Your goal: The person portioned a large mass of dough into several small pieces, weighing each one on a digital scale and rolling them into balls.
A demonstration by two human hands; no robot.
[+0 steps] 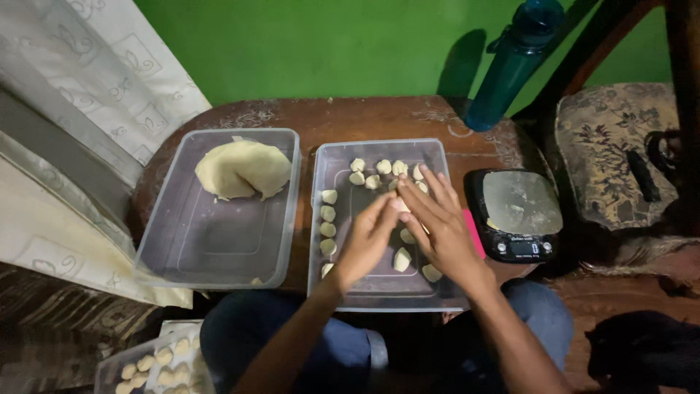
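Both hands, left hand (367,244) and right hand (437,230), apparently pinch one dough piece (400,205) together, above tray (445,298) centre.

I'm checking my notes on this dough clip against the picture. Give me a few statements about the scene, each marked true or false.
1. The big dough lump lies in the left tray. True.
2. Both hands meet over the right tray. True: the left hand and right hand touch above it, a small piece of dough between them.
3. The kitchen scale holds a dough ball. False: no ball lies on its platform.
4. The blue bottle lies on its side. False: it stands against the green wall.
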